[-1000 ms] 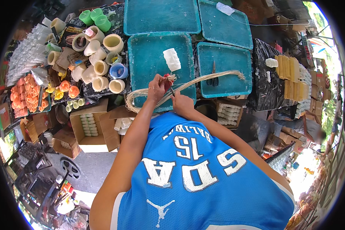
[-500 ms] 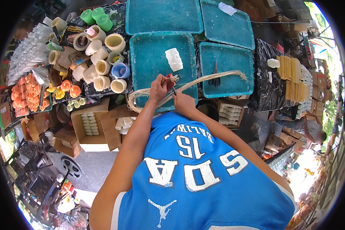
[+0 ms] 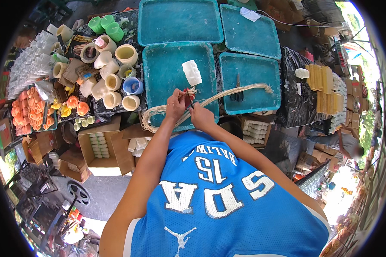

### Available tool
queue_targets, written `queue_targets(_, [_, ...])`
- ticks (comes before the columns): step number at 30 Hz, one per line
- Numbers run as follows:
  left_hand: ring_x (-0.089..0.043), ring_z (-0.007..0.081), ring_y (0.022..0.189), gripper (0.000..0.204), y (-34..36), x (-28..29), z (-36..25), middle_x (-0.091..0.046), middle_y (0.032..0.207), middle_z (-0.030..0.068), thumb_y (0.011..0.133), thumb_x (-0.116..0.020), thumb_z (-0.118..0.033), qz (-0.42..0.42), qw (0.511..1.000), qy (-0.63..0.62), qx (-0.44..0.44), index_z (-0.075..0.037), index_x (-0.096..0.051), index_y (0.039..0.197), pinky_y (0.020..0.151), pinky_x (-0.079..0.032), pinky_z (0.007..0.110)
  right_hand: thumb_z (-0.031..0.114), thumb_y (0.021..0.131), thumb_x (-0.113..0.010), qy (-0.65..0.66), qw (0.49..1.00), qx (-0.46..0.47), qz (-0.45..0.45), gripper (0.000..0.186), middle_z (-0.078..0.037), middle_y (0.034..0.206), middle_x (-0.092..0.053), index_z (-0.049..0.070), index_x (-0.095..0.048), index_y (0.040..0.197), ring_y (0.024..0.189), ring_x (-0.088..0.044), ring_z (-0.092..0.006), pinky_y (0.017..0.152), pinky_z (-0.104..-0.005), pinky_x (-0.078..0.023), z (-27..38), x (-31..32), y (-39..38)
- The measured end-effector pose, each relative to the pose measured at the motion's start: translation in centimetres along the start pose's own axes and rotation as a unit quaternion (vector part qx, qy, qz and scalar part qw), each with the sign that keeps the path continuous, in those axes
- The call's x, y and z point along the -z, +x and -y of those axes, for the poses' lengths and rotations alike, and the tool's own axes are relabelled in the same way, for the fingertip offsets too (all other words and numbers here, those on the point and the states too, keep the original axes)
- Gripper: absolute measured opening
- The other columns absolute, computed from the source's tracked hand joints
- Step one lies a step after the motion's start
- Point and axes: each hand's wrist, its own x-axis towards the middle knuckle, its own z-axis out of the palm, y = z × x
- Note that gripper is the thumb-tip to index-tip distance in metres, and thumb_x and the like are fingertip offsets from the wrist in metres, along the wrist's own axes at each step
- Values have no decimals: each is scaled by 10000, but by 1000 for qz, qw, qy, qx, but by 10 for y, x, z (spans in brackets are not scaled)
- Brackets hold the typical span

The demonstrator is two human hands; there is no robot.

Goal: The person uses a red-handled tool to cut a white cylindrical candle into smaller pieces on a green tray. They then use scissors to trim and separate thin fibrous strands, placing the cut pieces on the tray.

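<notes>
My left hand point(image 3: 176, 104) is closed on a small red piece point(image 3: 188, 100), with short cream strand ends point(image 3: 193, 91) poking out beside it. In my right hand point(image 3: 202, 117) is a slim dark knife-like tool point(image 3: 190, 103), its tip against the red piece. My fingers partly hide both. A long bundle of cream cord, like candle wick, point(image 3: 231, 91) loops under my hands and stretches right across two trays. Just beyond my hands, a white ribbed candle point(image 3: 191, 73) lies in the near left teal tray point(image 3: 158, 64).
Black-handled scissors point(image 3: 237, 92) lie in the near right teal tray point(image 3: 270, 100). Cream moulds point(image 3: 127, 54), a blue cup point(image 3: 133, 86) and orange wax pieces point(image 3: 25, 107) crowd the left. Yellow slabs point(image 3: 326, 79) are stacked right. An open carton point(image 3: 99, 143) stands below the table's left edge.
The view has shifted slightly, so the trays sit lower in the picture. Both hands stay together at the red piece; the tool has tilted a little against it.
</notes>
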Motion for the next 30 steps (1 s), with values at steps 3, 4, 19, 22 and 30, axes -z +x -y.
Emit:
queue_targets(3, [-715,430,786,39,-1,0,-1,-729,848,217,1007,-615,-41,-5,1000,1,-5,-37,-577,999,648,-534,467,374,1082,-487,-7,1000,3,5,356,-258,866,-730,19,-511,1088,812,-713,-488,721,-618,-527,-1,-1,-9])
queue_targets(4, [-717,428,787,38,-2,-1,0,-734,856,216,1008,-613,-39,-15,1000,-3,-16,-38,-575,1003,649,-537,466,372,1080,-489,-15,1000,5,10,353,-254,866,-734,20,-516,1083,811,-716,-485,717,-614,-530,-3,-1,-11])
queue_targets(19, [-694,451,764,59,-2,-3,-5,-718,826,212,1001,-616,-24,-8,1000,21,-14,-47,-562,1009,626,-517,504,369,1074,-499,-13,1000,-3,-19,349,-262,858,-730,21,-528,1082,819,-717,-485,730,-616,-533,6,1,3])
queue_targets(22, [-696,445,761,70,-3,-3,1,-723,831,206,996,-621,-19,-17,999,23,-33,-46,-559,1011,623,-517,495,370,1074,-497,-12,1000,4,-21,354,-261,853,-730,18,-533,1089,809,-718,-487,731,-618,-535,3,0,-3])
queue_targets(30, [-713,426,782,69,-1,0,-4,-744,875,209,1000,-610,-14,6,999,50,-20,-49,-551,1008,633,-531,472,354,1059,-532,-29,999,17,-33,331,-247,807,-725,23,-532,1071,759,-723,-462,687,-602,-546,3,-3,-3])
